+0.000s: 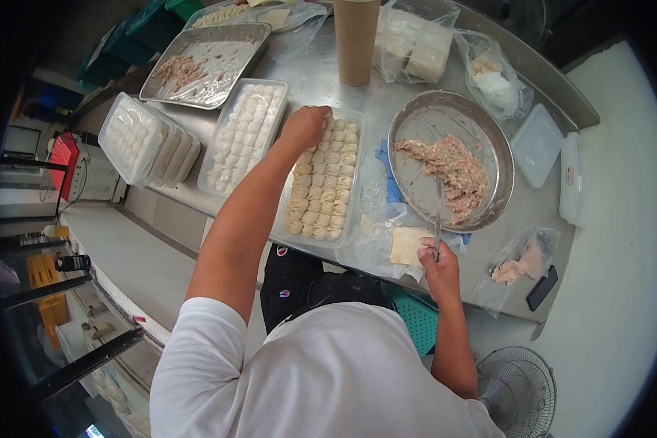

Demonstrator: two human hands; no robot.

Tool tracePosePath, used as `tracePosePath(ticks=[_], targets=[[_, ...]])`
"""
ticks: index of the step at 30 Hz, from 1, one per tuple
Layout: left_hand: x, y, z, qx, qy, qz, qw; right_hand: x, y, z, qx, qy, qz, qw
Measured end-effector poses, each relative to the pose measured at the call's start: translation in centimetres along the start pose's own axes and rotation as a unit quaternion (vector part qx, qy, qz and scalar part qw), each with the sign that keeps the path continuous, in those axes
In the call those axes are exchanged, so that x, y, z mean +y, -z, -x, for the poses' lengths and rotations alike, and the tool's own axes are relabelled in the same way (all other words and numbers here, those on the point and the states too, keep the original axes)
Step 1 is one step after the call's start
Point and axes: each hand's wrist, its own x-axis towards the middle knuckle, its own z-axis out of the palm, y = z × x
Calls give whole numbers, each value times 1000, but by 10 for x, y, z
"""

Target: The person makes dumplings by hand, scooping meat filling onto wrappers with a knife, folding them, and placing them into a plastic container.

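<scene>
As the left hand (304,130), grip hidden from view, seems busy placing among packed dumplings (319,191), needing a light touch, the right hand (442,274) clutches a metal spatula (438,219) beside a wrapper (407,245)

No complete word or number can be read from my position. On my black legwear (321,285), I record two small emblems, the upper (281,250) in red and white, the lower (285,293) in red, white and blue, lettering too small to confirm. Red print (569,175) on the clear plastic container (571,197) and pale marking on the black can (73,263) are likewise illegible.
</scene>
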Motion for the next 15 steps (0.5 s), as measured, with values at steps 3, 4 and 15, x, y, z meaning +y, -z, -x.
tracePosePath(ticks=[3,4,15], targets=[[2,5,2,-21,1,-7,1000,-13,10,4,38,67,136,988],[8,8,5,-20,-2,-7,1000,-9,19,-4,90,196,242,946],[193,-111,171,-114,-291,253,916,-75,8,-87,148,238,600,750]])
